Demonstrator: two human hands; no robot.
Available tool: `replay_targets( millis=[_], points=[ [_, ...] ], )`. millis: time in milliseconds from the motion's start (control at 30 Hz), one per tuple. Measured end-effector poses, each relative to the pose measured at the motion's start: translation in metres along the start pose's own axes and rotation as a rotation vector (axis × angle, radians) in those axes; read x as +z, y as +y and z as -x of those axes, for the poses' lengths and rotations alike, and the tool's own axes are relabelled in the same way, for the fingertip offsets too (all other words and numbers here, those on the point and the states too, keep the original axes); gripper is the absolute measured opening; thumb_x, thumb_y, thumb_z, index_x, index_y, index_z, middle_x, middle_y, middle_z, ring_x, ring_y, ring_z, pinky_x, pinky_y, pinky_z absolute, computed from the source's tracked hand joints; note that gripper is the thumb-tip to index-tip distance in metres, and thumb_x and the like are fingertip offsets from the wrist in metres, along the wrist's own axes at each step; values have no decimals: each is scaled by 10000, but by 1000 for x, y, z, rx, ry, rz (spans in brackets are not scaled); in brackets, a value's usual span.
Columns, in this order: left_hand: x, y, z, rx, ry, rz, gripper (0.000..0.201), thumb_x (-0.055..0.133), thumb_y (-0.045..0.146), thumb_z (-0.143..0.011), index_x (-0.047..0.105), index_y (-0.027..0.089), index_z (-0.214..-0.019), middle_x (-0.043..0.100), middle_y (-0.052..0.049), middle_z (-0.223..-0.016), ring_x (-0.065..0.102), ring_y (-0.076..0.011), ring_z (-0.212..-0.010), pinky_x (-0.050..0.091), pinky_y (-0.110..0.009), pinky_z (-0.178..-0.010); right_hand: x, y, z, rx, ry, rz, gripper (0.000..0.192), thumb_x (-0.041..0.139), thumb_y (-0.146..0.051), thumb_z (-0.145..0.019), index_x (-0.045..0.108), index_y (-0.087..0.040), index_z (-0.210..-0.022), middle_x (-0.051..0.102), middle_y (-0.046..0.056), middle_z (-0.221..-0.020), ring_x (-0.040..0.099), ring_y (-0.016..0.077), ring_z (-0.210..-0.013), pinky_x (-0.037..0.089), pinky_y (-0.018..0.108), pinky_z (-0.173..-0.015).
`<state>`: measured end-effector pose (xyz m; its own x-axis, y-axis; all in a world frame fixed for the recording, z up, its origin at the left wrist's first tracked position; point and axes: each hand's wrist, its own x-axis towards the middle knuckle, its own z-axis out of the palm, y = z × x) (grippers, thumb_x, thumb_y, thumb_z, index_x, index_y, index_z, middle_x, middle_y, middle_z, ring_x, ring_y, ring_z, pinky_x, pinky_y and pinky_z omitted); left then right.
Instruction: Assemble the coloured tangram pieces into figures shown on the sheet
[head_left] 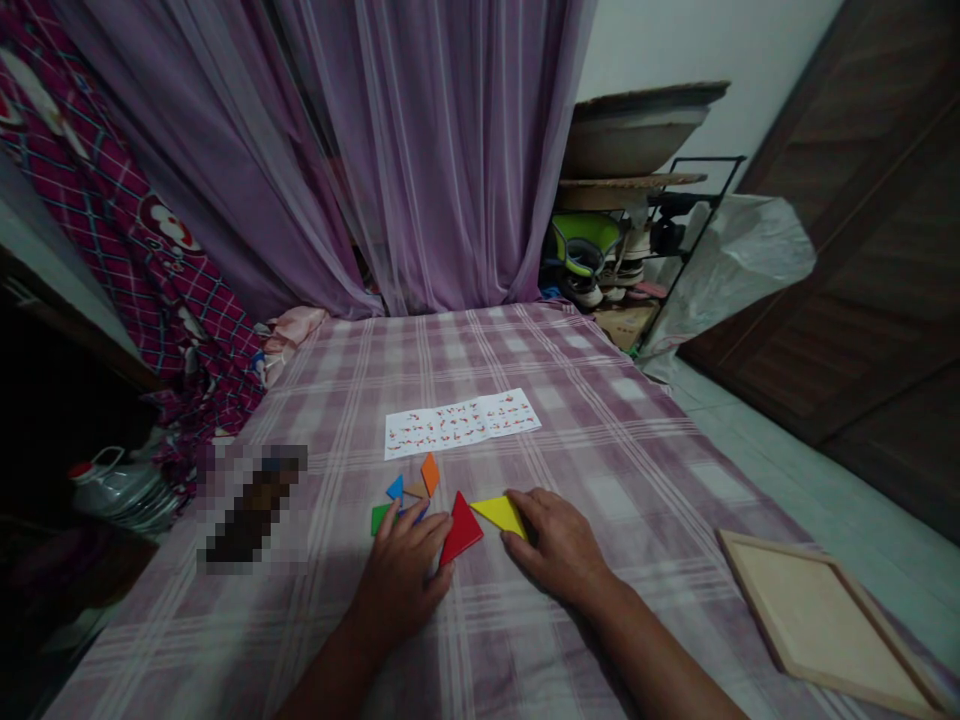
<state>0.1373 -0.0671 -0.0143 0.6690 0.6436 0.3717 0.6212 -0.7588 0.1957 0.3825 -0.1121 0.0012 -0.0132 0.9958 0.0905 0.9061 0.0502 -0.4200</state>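
Pixelated patch [251, 505] beside left hand [401, 580]

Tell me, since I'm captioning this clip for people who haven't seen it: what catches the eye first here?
The bright tangram pieces on the checked bedspread stand out: a red triangle between the two hands, a yellow triangle under the right hand, and green, blue and orange pieces by the left hand. Just beyond lies a white pattern sheet, with purple curtains behind and a wooden tray at the right edge.

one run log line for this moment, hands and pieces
left hand: on red triangle | right hand: on yellow triangle | nearby: orange piece, pattern sheet, wooden tray
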Motion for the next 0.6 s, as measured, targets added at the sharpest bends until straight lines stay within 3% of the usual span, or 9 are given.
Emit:
replay_targets(
  millis=[600],
  points=[
    [-4,-1,4,196,33,41,470,591,204,-810,528,212,-1276,704,-80,-1199,581,-291,-1225,367,-579,-1102,-9,3,3,-22,-125,-77,640,577,-259,-744,523,-141,-1371,614,136,-1204,559,278,-1115,418,389,-991]
  ],
)
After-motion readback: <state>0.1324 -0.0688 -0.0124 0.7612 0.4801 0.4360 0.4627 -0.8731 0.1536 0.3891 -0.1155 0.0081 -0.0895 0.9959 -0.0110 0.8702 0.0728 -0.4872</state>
